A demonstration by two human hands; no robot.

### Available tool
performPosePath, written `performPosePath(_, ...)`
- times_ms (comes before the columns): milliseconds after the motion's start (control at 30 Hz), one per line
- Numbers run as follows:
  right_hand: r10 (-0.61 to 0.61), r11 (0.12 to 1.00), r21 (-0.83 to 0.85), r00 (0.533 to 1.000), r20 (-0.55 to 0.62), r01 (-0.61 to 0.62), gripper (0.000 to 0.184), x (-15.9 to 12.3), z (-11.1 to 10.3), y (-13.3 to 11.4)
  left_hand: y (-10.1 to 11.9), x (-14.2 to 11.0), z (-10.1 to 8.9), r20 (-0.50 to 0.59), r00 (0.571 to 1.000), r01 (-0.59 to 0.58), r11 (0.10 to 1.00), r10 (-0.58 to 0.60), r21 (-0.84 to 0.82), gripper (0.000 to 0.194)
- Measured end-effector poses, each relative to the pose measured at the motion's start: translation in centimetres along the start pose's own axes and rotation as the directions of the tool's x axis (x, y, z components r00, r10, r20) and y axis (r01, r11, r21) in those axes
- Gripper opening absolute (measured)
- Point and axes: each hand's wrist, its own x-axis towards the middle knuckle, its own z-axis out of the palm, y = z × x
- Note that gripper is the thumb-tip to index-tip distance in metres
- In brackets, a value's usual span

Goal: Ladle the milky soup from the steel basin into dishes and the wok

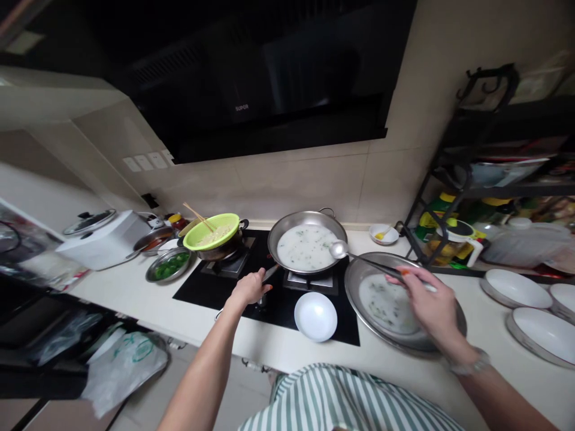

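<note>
My left hand (249, 289) is closed round the handle (271, 273) of a steel wok (278, 230) on the right burner. White, milky soup (305, 245) with green bits fills much of the wok. In my right hand (426, 299) is a metal ladle (340, 249), its bowl over the wok's right rim and its long handle slanting back to my fingers. Below that hand, a wide steel basin (354, 293) holds similar white soup with greens. A white bowl (315, 317) sits at the hob's front edge, between my hands.
A lime-green colander (233, 220) with pale food and chopsticks rests on a dark pot at the left burner. Beside it lies a steel dish (155, 276) of greens. White bowls (516, 287) and a black rack (433, 191) stand right. A range hood (269, 72) hangs overhead.
</note>
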Motion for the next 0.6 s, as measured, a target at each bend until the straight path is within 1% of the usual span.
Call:
performPosePath(67,-0.038,0.999,0.002,0.990,0.134,0.039,0.021,0.1,2.2,0.3,0.0,0.0,0.0,0.002,1.000,0.001,1.000,-0.001,-0.002,0.045)
performPosePath(133,-0.089,0.996,0.050,0.963,0.254,0.079,0.021,0.4,4.3,0.9,0.0,0.0,0.0,-0.003,1.000,0.006,1.000,-0.006,-0.011,0.044)
performPosePath(233,-0.166,0.985,0.105,0.921,0.353,0.137,0.020,0.8,7.0,1.9,0.0,0.1,0.0,-0.005,1.000,0.016,1.000,-0.016,-0.027,0.042)
performPosePath(300,-0.171,0.983,0.127,0.903,0.395,0.131,0.019,0.9,8.3,2.5,0.0,0.1,0.0,0.000,1.000,0.020,0.999,-0.020,-0.034,0.041)
performPosePath(367,-0.148,0.986,0.137,0.897,0.416,0.099,0.019,0.9,9.2,2.8,0.0,0.1,0.0,-0.003,1.000,0.017,0.999,-0.017,-0.034,0.040)
performPosePath(433,-0.111,0.988,0.140,0.905,0.410,0.058,0.019,0.9,9.8,3.0,0.1,0.0,0.0,-0.006,1.000,0.011,0.999,-0.011,-0.033,0.040)
performPosePath(600,0.027,0.982,0.171,0.952,0.306,-0.082,0.018,1.4,10.0,3.3,0.1,0.0,-0.3,-0.001,1.000,0.016,0.999,-0.016,-0.028,0.038)
